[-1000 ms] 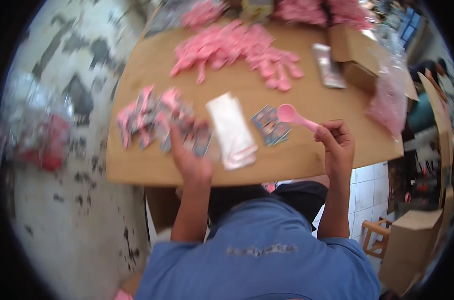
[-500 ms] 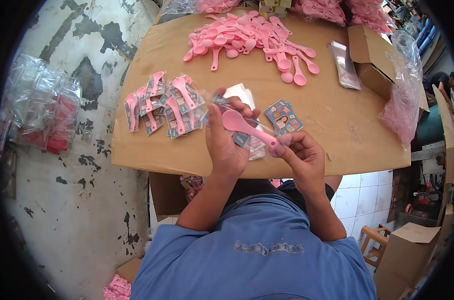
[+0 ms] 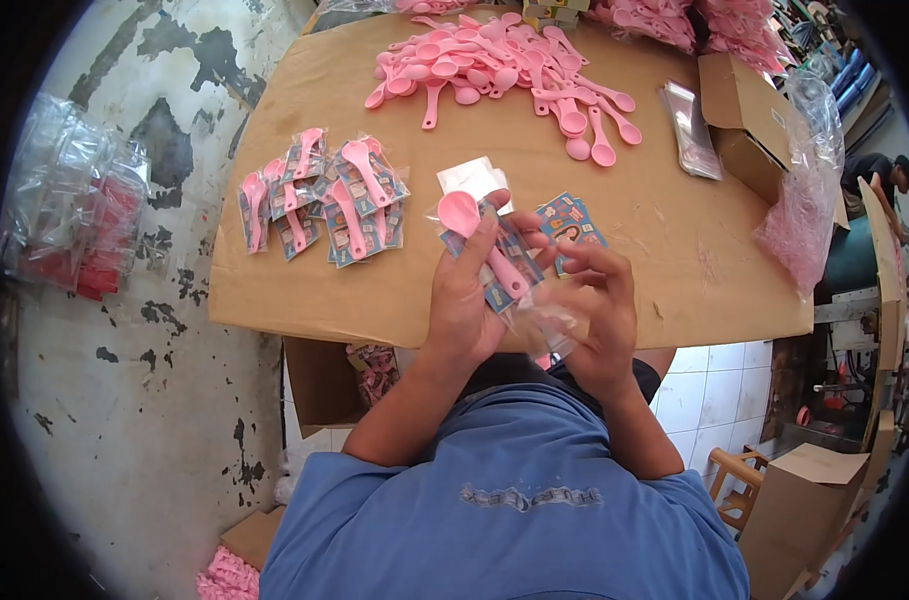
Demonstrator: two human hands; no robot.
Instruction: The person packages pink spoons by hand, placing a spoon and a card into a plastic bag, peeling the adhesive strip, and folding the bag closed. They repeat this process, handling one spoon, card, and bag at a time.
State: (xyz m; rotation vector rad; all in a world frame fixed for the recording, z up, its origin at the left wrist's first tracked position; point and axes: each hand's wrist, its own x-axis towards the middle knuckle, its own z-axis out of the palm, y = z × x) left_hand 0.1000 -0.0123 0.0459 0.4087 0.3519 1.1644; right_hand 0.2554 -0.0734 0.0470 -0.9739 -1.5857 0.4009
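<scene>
Left grip [image 3: 462, 305] pinches a bagged spoon [image 3: 505, 270], right grip [image 3: 607, 315] spread, above a brown bench [image 3: 715, 295], patchy floor [image 3: 200, 385] at nine o'clock.

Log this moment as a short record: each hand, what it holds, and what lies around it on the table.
Left hand: holds a pink spoon over a printed card, in a clear bag
Right hand: fingers bent, blurred, by the bag's loose end; contact unclear
Left on table: bagged spoons with cards
Far side: loose pile of pink spoons
Just beyond hands: white stack, partly hidden; printed cards to its right
Far right: cardboard box
</scene>
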